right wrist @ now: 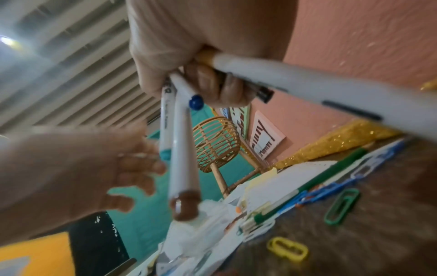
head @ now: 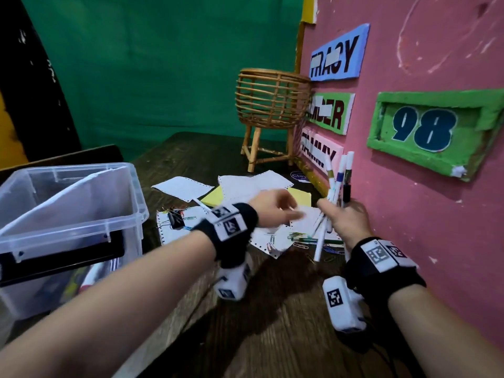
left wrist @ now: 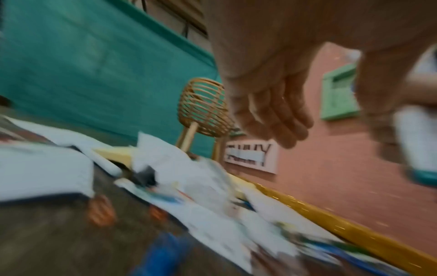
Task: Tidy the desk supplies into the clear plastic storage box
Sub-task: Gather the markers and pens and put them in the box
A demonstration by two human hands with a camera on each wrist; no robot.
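While the right hand (head: 345, 222) curls its fingers around a bunch of pens (head: 334, 192), the left hand (head: 272, 207) hovers spread; papers (head: 182, 186) and clips (head: 301, 245) remain on the bench, box (head: 81, 214) at left.

I seem to be at a craft or classroom-style corner set up as a desk. The dark wood surface (head: 272, 323) in front of me is strewn with loose paper sheets (head: 181, 188), yellow sticky notes (head: 215, 196) and coloured paper clips (right wrist: 341, 206). A pink painted wall (head: 436, 50) on my right carries handmade name plaques (head: 338, 54) and a green plaque numbered 98 (head: 428, 129). A green cloth backdrop (head: 150, 64) hangs behind, with a small rattan basket stand (head: 270, 102) before it.
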